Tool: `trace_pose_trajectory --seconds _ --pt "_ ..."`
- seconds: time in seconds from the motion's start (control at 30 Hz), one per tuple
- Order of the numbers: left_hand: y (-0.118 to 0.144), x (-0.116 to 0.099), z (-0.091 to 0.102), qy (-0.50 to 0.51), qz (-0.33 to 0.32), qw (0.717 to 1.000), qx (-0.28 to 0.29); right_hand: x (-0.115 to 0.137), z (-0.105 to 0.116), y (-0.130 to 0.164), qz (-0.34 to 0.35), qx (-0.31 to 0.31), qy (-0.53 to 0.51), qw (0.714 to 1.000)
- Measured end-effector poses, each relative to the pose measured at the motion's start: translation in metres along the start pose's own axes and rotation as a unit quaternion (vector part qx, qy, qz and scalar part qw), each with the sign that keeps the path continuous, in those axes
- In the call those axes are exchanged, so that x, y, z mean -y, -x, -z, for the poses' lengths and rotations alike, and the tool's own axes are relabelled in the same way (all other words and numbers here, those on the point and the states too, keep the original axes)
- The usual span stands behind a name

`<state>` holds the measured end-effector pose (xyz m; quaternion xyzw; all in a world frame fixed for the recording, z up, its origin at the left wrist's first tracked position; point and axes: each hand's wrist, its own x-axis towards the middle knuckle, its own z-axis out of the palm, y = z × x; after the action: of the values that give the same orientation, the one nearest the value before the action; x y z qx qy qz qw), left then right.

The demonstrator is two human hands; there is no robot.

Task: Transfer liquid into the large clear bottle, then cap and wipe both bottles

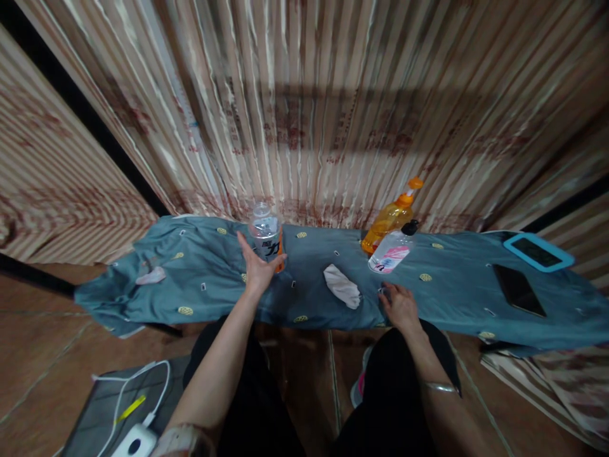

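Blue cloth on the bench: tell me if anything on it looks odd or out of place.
A crumpled white rag lies loose mid-cloth, and the blue cloth is rumpled and hangs unevenly at its left end. Both pump bottles appear to lean, perhaps lens distortion.

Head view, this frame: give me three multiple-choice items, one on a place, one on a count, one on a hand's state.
1. Where does the crumpled white cloth lie?
A. between the two hands
B. on the floor
C. on the dark phone

2. How many pump bottles stand at the back of the blue cloth?
A. one
B. two
C. four

3. What is the left hand doing?
A. gripping a cable
B. open against the clear bottle
C. resting on a knee

Answers: 1 A, it lies between the left hand and right hand. 2 B, the orange pump bottle and the white pump bottle. 3 B, fingers are spread at the bottle.
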<state>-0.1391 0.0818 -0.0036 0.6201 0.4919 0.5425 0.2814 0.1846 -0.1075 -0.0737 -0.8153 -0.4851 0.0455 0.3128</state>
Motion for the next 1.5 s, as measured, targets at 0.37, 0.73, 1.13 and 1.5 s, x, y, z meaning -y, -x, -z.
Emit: trace_pose_trajectory --seconds 0.37,0.73,1.13,1.5 --pt "-0.011 0.008 -0.014 -0.019 0.016 1.0 0.019 0.111 0.017 -0.016 0.015 0.103 -0.343 0.933" --pt "0.011 -0.012 -0.016 -0.036 -0.081 0.991 0.097 0.268 0.03 -0.107 0.16 0.104 -0.542 0.818" --pt "0.012 -0.012 -0.015 -0.018 -0.099 0.984 0.15 0.252 0.017 -0.096 0.224 0.067 -0.396 0.888" --pt "0.018 -0.007 -0.024 -0.026 -0.131 0.97 0.201 0.27 0.102 -0.105 0.407 0.236 0.152 0.869"
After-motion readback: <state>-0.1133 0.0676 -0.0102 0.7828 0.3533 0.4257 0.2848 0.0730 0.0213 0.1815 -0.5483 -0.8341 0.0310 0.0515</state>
